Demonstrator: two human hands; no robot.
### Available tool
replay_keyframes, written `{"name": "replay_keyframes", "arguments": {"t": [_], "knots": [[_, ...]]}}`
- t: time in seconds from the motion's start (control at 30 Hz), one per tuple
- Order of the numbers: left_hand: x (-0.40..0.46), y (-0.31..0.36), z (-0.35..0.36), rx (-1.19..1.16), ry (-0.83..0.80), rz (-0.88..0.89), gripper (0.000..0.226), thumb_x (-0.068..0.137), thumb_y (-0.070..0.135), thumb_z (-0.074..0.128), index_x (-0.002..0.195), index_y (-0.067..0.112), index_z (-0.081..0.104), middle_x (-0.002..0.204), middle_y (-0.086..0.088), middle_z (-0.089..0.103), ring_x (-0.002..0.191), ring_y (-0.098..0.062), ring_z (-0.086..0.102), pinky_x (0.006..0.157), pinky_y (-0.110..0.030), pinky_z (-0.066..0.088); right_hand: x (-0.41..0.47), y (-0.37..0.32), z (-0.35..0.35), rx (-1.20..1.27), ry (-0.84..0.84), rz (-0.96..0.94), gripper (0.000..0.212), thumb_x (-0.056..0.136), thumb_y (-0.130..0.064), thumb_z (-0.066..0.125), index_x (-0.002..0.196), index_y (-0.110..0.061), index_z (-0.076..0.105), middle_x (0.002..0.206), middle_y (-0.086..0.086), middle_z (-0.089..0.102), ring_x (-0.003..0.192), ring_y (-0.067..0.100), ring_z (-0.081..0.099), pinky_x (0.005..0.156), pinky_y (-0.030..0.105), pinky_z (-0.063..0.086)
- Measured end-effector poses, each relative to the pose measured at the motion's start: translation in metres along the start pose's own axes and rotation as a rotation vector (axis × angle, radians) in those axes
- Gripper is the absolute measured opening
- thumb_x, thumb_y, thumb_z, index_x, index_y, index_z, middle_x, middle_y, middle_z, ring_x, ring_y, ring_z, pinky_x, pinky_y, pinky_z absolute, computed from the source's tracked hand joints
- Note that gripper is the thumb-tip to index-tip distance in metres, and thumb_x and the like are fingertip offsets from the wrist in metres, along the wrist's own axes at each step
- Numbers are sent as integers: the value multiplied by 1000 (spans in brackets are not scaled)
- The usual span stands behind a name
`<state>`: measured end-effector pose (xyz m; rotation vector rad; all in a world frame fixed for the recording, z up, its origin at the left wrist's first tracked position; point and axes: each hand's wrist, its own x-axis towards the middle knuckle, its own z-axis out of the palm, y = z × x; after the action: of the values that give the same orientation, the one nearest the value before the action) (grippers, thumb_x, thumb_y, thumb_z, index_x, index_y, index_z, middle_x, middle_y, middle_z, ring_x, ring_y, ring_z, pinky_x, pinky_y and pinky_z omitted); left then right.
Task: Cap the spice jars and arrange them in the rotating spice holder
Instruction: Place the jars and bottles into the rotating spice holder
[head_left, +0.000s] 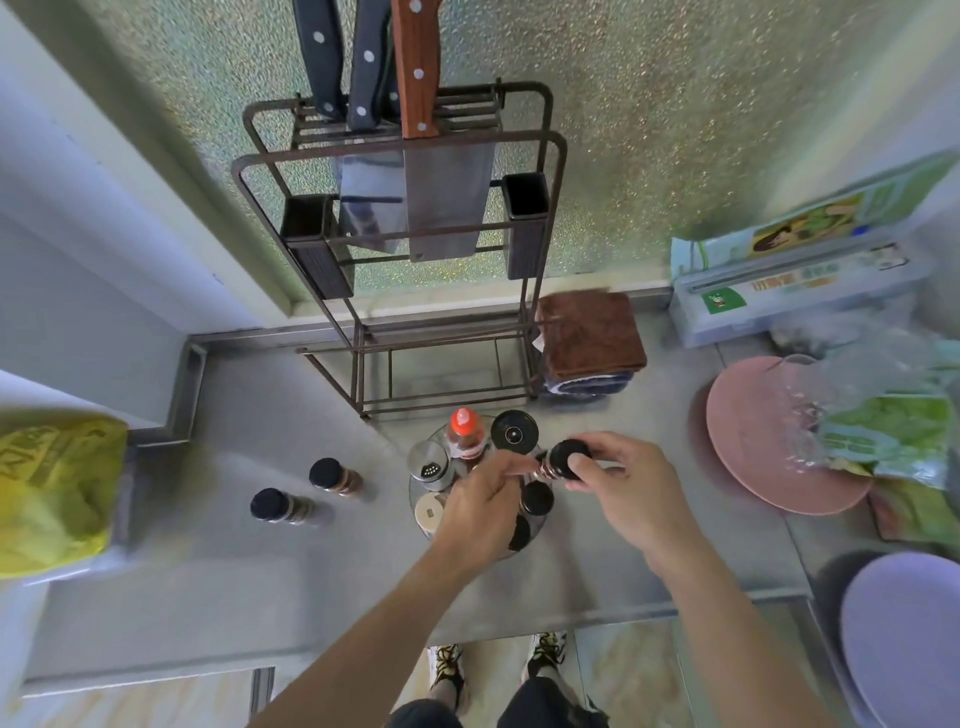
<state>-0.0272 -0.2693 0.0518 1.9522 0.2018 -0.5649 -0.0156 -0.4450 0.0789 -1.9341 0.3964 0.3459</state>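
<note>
Your left hand (480, 501) and right hand (621, 480) together grip one black-capped spice jar (558, 462), tilted nearly sideways, cap toward the right hand, just above the rotating spice holder (421, 501) mid-counter, while two capped jars (306, 491) wait leftward, nearer your left hand.

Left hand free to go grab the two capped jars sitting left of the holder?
Probably not yet. The left hand is gripping the jar that the right hand is capping. The path to the two capped jars on the counter looks clear otherwise.
</note>
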Motion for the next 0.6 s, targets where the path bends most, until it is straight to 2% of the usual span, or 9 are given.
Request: {"name": "replay_keyframes", "arguments": {"t": [0.07, 0.2, 0.3, 0.4, 0.5, 0.6], "knots": [[1, -8, 6, 126, 2, 12, 42, 94, 6, 42, 123, 28, 64, 123, 7, 68, 118, -14, 62, 90, -24, 46, 6, 3, -3, -13, 21, -17, 21, 89, -16, 68, 94, -34, 76, 91, -12, 78, 72, 11, 78, 87, 46, 61], [4, -13, 15, 325, -38, 78, 40, 95, 8, 48, 132, 19, 60, 126, -8, 67, 114, -28, 61, 91, -35, 48, 21, 13, 7, -47, 0, 2, 19, 88, -12, 67, 96, -25, 78, 94, -7, 78, 79, 15, 77, 90, 44, 60], [7, -13, 20, 337, -42, 76, 36, 95, 10, 49, 129, 13, 59, 123, -14, 68, 113, -35, 62, 92, -43, 50, 31, 21, 21, -99, -25, 22, 18, 89, -10, 68, 99, -22, 78, 95, -4, 77, 72, 9, 76, 85, 38, 63], [11, -15, 23, 334, -33, 17, 35, 97, 11, 48, 131, 10, 51, 124, -17, 67, 112, -39, 62, 90, -48, 51, 40, 29, 32, -135, -58, 56, 17, 91, -9, 67, 102, -18, 77, 95, 0, 77, 69, 12, 77, 85, 41, 63], [17, -17, 25, 377, -52, -5, 36, 95, 7, 47, 131, 8, 47, 122, -19, 66, 109, -42, 62, 87, -48, 51, 49, 32, 38, -192, -77, 70, 16, 91, -12, 67, 102, -17, 78, 93, 2, 77, 74, 17, 77, 88, 42, 61], [22, -18, 27, 395, -67, -17, 28, 94, 7, 48, 122, 5, 52, 117, -22, 67, 105, -43, 61, 84, -46, 50, 55, 34, 42, -324, -92, 55, 14, 89, -17, 68, 98, -21, 78, 96, 1, 79, 90, 24, 73, 89, 38, 57]]}}
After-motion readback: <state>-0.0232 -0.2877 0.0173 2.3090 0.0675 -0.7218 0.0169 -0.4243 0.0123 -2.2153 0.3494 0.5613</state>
